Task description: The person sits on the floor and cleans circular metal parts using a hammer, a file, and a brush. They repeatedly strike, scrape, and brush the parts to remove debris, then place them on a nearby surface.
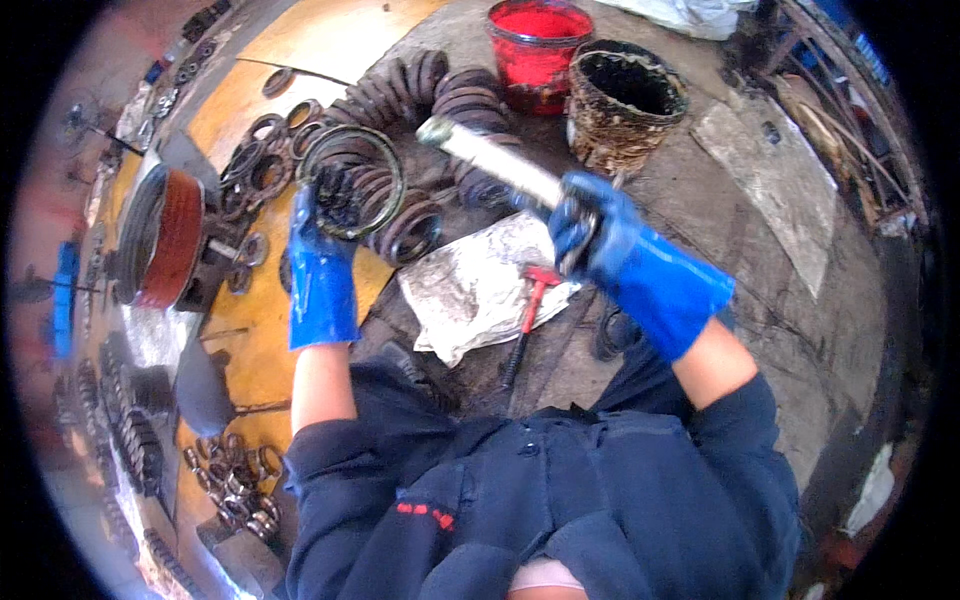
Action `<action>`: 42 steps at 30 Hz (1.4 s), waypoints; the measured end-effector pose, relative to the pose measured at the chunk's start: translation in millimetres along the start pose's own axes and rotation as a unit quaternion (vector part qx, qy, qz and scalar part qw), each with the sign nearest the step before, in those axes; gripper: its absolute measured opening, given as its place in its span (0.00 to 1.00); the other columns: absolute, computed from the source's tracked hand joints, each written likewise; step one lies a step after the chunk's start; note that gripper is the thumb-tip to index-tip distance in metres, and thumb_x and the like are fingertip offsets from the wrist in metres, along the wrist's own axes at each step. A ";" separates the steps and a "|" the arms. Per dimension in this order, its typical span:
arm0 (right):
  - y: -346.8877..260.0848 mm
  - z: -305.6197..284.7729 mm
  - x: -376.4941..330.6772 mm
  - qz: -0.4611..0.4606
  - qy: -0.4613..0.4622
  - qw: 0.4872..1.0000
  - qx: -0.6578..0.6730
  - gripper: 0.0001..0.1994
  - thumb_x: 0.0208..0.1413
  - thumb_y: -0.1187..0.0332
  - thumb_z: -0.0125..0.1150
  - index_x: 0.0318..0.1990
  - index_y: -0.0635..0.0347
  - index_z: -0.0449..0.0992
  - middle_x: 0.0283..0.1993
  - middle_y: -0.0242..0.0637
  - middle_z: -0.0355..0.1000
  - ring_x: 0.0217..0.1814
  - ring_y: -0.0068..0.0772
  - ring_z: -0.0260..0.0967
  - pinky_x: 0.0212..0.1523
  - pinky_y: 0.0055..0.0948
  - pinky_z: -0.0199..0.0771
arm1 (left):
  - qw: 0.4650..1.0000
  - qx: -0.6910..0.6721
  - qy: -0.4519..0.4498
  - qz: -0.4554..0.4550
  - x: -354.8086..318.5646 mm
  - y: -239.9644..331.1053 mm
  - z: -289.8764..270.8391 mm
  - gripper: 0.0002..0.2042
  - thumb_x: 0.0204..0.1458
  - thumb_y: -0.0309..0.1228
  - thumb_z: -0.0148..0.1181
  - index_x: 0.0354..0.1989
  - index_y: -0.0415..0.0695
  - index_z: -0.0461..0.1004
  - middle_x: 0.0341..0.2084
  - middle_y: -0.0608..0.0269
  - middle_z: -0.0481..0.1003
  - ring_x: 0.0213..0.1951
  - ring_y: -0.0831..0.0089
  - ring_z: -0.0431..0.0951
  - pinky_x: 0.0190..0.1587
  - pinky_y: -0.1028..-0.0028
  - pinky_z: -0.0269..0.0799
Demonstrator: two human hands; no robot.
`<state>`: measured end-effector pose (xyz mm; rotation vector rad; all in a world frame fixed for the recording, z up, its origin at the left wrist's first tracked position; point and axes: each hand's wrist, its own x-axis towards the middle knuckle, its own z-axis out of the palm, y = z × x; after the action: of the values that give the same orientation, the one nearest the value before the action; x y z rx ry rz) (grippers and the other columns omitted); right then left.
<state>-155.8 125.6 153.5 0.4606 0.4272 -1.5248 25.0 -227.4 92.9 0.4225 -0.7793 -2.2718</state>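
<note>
My left hand [322, 235], in a blue rubber glove, grips a large greasy metal ring [400, 185] by its lower left rim. The ring is raised over the dark rings on the floor. My right hand [595, 225], gloved the same, is wrapped round one end of a long pale bar-like tool [500, 165]. Its stained far tip points up and left, apart from the ring; its exact kind I cannot make out. Below, a red-headed hammer [530, 310] lies partly on a dirty white sack [450, 285].
Rows of dark rings [470, 105] lie beyond my hands. Behind them stand a red bucket [540, 60] and a grimy bucket [620, 110]. Yellow sheeting [235, 345] at left bears more parts, near a rust-brown drum-shaped piece [170, 235]. Small rings [235, 485] are heaped lower left.
</note>
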 end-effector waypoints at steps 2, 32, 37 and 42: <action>-53.0 -6.1 -0.9 -0.208 0.139 0.963 -0.098 0.15 0.55 0.54 0.60 0.38 0.56 0.73 0.22 0.28 0.70 0.21 0.23 0.67 0.21 0.23 0.66 | 0.999 0.024 -0.024 -0.012 1.6 -1.4 -0.9 0.21 0.61 0.41 0.52 0.60 0.49 0.70 0.54 0.58 0.74 0.57 0.60 0.72 0.59 0.56 0.69; -107.2 -35.1 7.0 -0.362 0.193 0.820 -0.399 0.13 0.61 0.66 0.56 0.50 0.62 0.73 0.35 0.47 0.77 0.27 0.31 0.73 0.21 0.25 0.72 | 0.957 0.276 -0.031 0.084 -39.3 -10.6 28.2 0.18 0.60 0.32 0.59 0.57 0.38 0.71 0.47 0.55 0.78 0.48 0.65 0.79 0.52 0.66 0.74; 4.6 -13.9 65.9 -0.164 0.205 0.961 -0.085 0.14 0.58 0.66 0.59 0.46 0.65 0.70 0.30 0.48 0.75 0.20 0.32 0.69 0.17 0.27 0.74 | 0.964 0.242 -0.047 0.097 -31.7 -15.4 33.4 0.18 0.60 0.32 0.59 0.57 0.38 0.71 0.47 0.55 0.78 0.48 0.65 0.78 0.52 0.66 0.74; 56.8 -10.5 96.5 -0.049 0.195 0.978 0.061 0.10 0.56 0.65 0.63 0.41 0.61 0.73 0.32 0.44 0.76 0.24 0.35 0.73 0.21 0.29 0.76 | 0.963 0.243 -0.054 0.105 -31.0 -21.7 38.2 0.18 0.60 0.32 0.59 0.57 0.38 0.71 0.47 0.55 0.78 0.48 0.65 0.78 0.52 0.67 0.74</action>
<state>-98.3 49.5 94.0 0.8516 0.6705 -1.5618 17.3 -177.2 110.9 0.4153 -1.3799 -1.9051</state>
